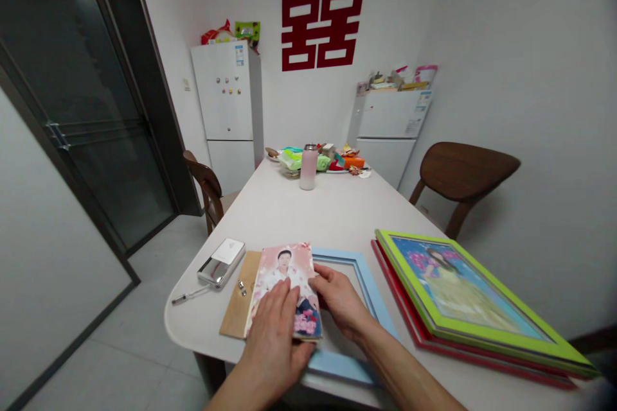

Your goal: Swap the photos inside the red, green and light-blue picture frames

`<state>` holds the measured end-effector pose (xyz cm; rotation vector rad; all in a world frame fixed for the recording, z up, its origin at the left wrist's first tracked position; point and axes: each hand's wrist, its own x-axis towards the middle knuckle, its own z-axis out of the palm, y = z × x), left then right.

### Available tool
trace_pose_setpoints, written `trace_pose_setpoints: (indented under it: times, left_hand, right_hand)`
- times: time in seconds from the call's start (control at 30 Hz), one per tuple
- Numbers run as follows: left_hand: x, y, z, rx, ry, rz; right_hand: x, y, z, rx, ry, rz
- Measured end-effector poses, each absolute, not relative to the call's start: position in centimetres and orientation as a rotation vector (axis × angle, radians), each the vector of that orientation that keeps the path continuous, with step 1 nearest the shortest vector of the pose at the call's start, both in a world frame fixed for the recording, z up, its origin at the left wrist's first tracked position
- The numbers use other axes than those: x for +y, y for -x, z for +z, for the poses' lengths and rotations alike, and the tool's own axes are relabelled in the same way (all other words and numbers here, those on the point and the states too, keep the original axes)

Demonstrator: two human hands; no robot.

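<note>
A pink photo print (284, 273) showing a person lies across a brown backing board (237, 302) and the left side of a light blue picture frame (364, 282) near the table's front edge. My left hand (274, 334) rests flat on the photo's lower half, fingers stretched out. My right hand (340, 298) holds the photo's right edge, fingers curled against it, over the blue frame's opening.
A green frame with a picture (463, 289) lies stacked on a red frame (409, 327) at the right. A silver power bank with cable (220, 262) sits left. A pink bottle (308, 167) and snacks stand at the far end. Wooden chairs (460, 173) flank the white table (328, 212).
</note>
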<state>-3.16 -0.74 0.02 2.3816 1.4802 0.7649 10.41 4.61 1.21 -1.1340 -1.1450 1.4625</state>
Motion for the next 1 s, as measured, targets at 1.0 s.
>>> trace_pose_setpoints:
  times: [1.0]
  left_hand:
    - [-0.8,0.7,0.9,1.378,-2.113,0.684]
  right_hand:
    - [5.2,-19.2,-1.3,-1.351,1.660,0.826]
